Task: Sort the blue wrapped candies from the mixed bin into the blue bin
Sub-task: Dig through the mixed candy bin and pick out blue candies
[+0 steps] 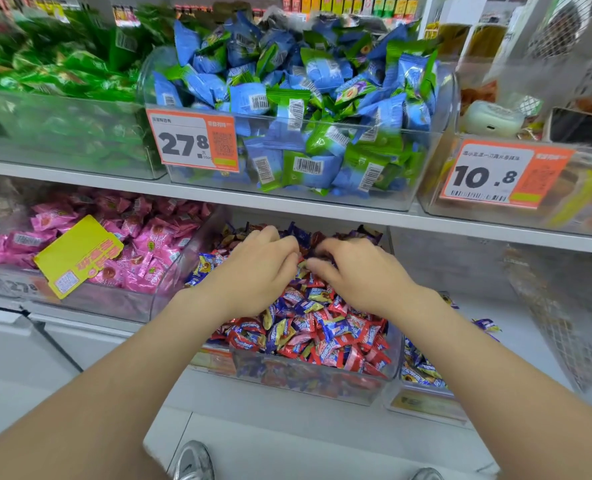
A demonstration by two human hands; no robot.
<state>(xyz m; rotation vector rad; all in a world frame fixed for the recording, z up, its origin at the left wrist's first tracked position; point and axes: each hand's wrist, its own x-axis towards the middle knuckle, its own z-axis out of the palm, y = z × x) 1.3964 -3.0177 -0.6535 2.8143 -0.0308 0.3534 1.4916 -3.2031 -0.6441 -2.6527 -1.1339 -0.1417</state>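
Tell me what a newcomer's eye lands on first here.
The left hand and right hand, fingers curled down, sit close together in the clear plastic bin of red, blue and yellow wrapped candies on the lower shelf. Directly above sits a clear bin heaped with blue-and-green packets, fronted by an orange price tag reading 27.8.

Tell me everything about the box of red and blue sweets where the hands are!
The mixed bin is a see-through plastic tub with rounded corners, sitting on a white shelf. It is heaped with small shiny wrapped candies: red, blue, pink and some yellow. A blurred label is on its front. The left hand and right hand reach in, fingers curled onto the pile. Whether they hold any is unclear. A pink bin stands beside it on the left.
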